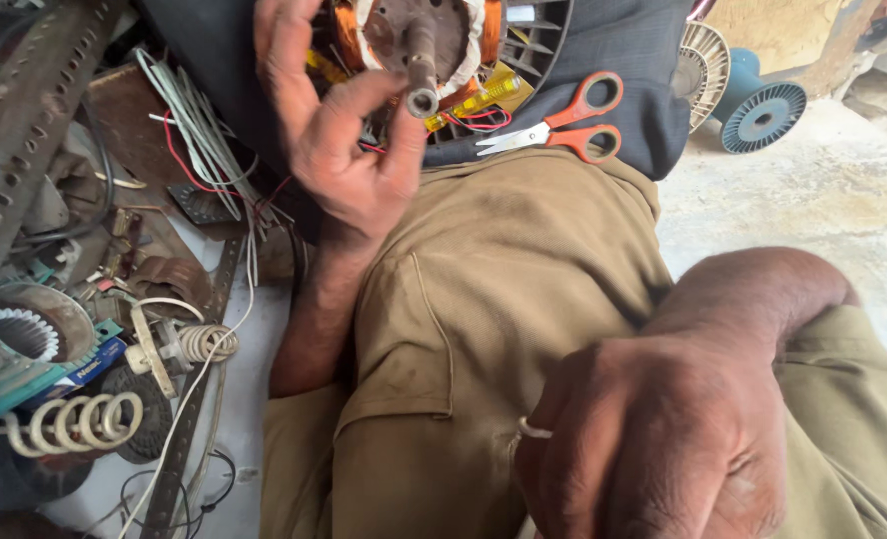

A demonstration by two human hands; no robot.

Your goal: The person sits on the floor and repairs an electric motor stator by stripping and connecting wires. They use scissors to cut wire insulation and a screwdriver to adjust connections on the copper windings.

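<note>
At the top centre of the head view, the left hand point(338, 140) is raised palm-up, thumb and forefinger pinched around the steel shaft point(422, 70) of an electric motor point(418, 30). The remaining fingers stand loosely spread. The shaft projects toward the camera from the motor's rusty end face, with copper-coloured windings showing at either side of it.

At the lower right, the right hand point(663, 439) is closed in a fist, knuckles up, gripping a thin white cord point(535, 430); only a short piece shows at the finger side. The hand sits over the khaki trousers point(503, 289) of the seated person.

Just right of the motor, 1 pair of orange-handled scissors point(563, 128) lies on dark cloth, blades closed and pointing left. A yellow-handled tool point(478, 100) lies between scissors and motor, with red wire beside it.

To the left, well apart from both hands, lie a bundle of white sleeving point(199, 130), a perforated metal strip point(24, 130), a teal motor housing point(24, 344) and white coiled springs point(74, 424). At the upper right, a teal spool point(763, 105) rests on the concrete floor point(823, 200).
</note>
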